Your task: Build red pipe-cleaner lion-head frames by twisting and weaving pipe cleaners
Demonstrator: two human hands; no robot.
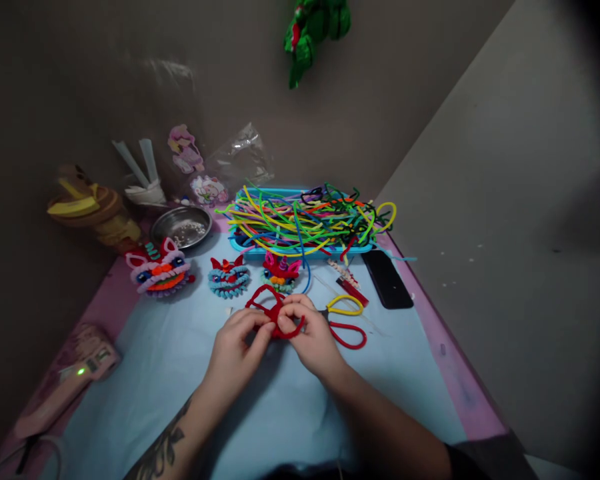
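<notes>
Between my two hands is a red pipe-cleaner piece (276, 311) bent into loops, with one end curving out to the right. My left hand (241, 341) pinches its lower left side with thumb and forefinger. Against its right side, my right hand (310, 331) closes thumb and fingers on it; the fingertips partly hide the piece. Just right of my right hand lie scissors (347, 327) with one yellow and one red handle, their blades mostly hidden. Beyond the hands sit a light-blue lion head (229, 277) and a pink-red lion head (281, 272) made of pipe cleaners.
A blue tray (260, 255) overflows with colourful pipe cleaners (305, 220) at the back. Left are a larger lion head (160, 270), a metal bowl (183, 227) and a pink power strip (70, 390). Right lie a black phone (387, 280) and a red lighter (353, 291).
</notes>
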